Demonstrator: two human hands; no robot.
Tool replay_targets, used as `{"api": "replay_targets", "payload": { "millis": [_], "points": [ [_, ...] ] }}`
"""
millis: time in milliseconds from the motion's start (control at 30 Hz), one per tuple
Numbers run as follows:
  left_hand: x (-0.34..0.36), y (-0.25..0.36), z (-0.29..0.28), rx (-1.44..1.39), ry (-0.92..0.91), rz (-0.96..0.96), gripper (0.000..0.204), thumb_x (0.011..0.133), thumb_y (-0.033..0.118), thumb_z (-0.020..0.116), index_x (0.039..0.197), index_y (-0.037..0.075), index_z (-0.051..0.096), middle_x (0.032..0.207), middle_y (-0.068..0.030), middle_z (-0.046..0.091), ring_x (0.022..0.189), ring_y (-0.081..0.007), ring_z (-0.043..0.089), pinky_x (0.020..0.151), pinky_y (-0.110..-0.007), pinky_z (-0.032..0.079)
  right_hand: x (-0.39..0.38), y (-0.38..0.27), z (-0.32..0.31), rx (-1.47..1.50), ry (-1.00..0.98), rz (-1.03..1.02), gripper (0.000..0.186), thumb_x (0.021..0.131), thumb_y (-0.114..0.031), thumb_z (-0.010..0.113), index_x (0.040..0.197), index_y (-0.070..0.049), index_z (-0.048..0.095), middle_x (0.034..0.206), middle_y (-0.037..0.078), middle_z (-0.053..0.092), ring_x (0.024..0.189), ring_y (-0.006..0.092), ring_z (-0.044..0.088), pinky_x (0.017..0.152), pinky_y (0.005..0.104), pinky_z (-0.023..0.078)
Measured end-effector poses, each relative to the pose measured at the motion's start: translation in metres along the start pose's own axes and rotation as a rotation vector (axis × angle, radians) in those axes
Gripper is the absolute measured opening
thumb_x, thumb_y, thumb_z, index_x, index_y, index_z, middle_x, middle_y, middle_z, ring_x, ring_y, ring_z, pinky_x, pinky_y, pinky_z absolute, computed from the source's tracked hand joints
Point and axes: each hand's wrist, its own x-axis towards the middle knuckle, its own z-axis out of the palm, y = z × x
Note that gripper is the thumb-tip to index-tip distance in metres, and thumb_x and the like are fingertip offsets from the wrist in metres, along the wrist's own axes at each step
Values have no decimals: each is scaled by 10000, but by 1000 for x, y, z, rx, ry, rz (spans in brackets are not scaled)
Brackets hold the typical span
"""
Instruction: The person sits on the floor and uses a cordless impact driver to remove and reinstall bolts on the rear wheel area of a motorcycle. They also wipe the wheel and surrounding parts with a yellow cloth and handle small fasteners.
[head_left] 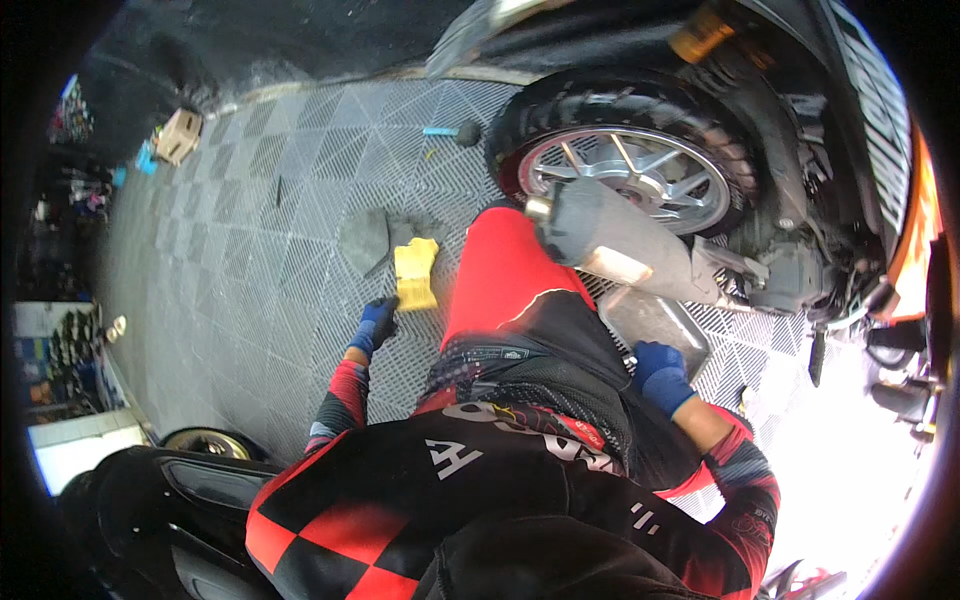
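Both my hands wear blue knit gloves with darker palms. My left hand (376, 324) is low at the left of my knee, its fingers closed at the lower corner of a crumpled yellow cloth (416, 274). A dark grey cloth-like piece (364, 240) lies on the floor just beyond it. My right hand (662, 376) is curled beside my right thigh, at the near edge of a shiny metal tray (655, 325). A small silver end shows by its fingers, but what it belongs to is hidden.
To the right stands a motorcycle with its rear wheel (630, 165) and grey exhaust muffler (625, 240) close to my knee. A blue-handled mallet-like tool (455, 132) lies on the grey tiled floor (250, 260). A black motorcycle seat (170, 510) is at the lower left.
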Motion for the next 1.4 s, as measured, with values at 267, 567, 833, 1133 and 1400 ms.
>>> {"api": "replay_targets", "payload": {
  "millis": [267, 567, 833, 1133, 1400],
  "points": [
    [9, -52, 13, 699, 368, 275, 437, 865, 397, 484, 847, -15, 629, 831, -237, 621, 826, -405, 590, 729, -462, 464, -25, -134, -135, 61, -144, -383, 323, 700, -184, 634, 986, -67, 541, 866, 166, 582, 693, 347, 611, 622, 439, 493],
    [52, -31, 32, 55, 552, 357, 244, 806, 229, 610, 969, 48, 629, 901, -181, 616, 792, -301, 613, 725, -359, 485, 170, -315, -112, 39, 140, -614, 267, 779, -144, 555, 1044, -110, 559, 940, 140, 596, 878, 323, 618, 740, 418, 506],
    [12, -101, -1, -159, 613, 432, 224, 848, 145, 550, 1047, 48, 579, 877, -83, 584, 654, -124, 548, 535, -266, 468, 315, -361, -48, -15, 198, -543, 196, 769, -191, 562, 926, -79, 597, 924, 166, 619, 805, 335, 630, 676, 449, 500],
    [41, 0, 29, -1060, 68, 290, 466, 830, 197, 588, 1249, 80, 422, 849, -50, 553, 661, -148, 557, 590, -289, 508, 319, -321, -3, 792, -400, -405, 216, 733, -235, 669, 854, -66, 609, 746, 131, 635, 566, 266, 597, 551, 370, 481],
    [107, 95, 59, -763, 70, 444, 442, 795, 124, 541, 1178, -25, 377, 875, -122, 568, 701, -215, 599, 602, -319, 511, 366, -314, -24, 1767, -216, -147, 198, 800, -61, 585, 991, -27, 550, 941, 112, 611, 833, 161, 610, 707, 275, 509]
  ]
}}
